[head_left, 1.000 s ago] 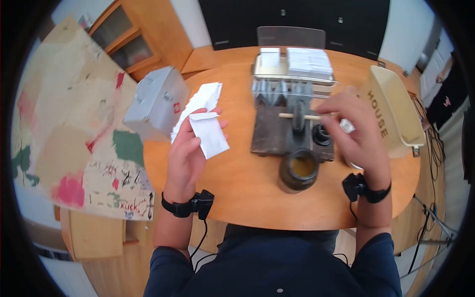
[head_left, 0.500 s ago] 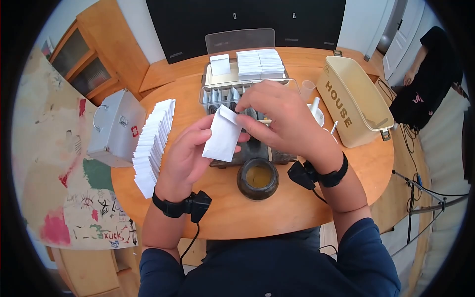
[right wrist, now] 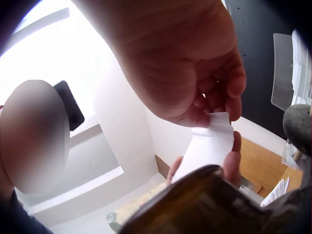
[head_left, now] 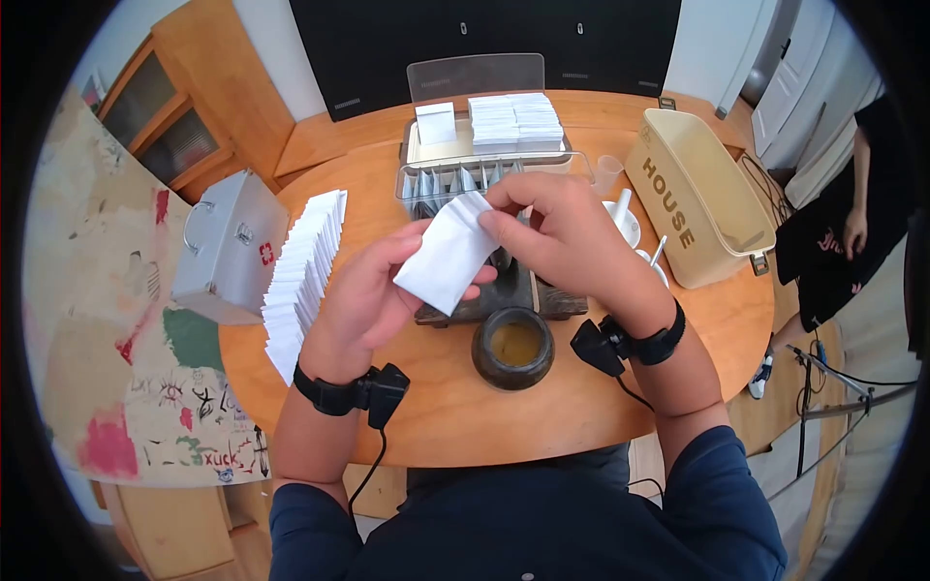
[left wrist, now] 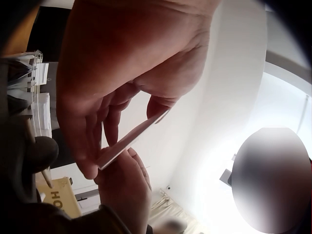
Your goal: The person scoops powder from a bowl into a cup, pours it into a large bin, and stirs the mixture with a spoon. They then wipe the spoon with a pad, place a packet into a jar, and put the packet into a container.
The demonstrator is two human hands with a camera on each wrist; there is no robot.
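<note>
A small white paper packet [head_left: 446, 254] is held up between both hands above the dark pot [head_left: 513, 349], which has yellowish contents. The left hand [head_left: 366, 290] grips its lower left part between thumb and fingers. At the folded top end, the thumb and forefinger of the right hand [head_left: 562, 232] pinch the paper. The right wrist view shows the packet [right wrist: 207, 151] with a crease under the right hand's [right wrist: 190, 73] fingertips. Seen nearly edge-on in the left wrist view, the packet [left wrist: 131, 139] lies against the fingers of the left hand [left wrist: 131, 58].
A row of white packets [head_left: 302, 276] lies left, beside a silver case [head_left: 228, 247]. Behind the hands stand a clear rack [head_left: 421, 184] and a tray [head_left: 426, 155] of stacked packets. A cream HOUSE bin [head_left: 678, 208] and white dishes [head_left: 630, 228] are right; a person [head_left: 843, 223] stands beyond.
The right hand has come from the dark stand to the packet and now pinches its top. The left hand has brought the packet inward and tilted it. The person at the right has shifted.
</note>
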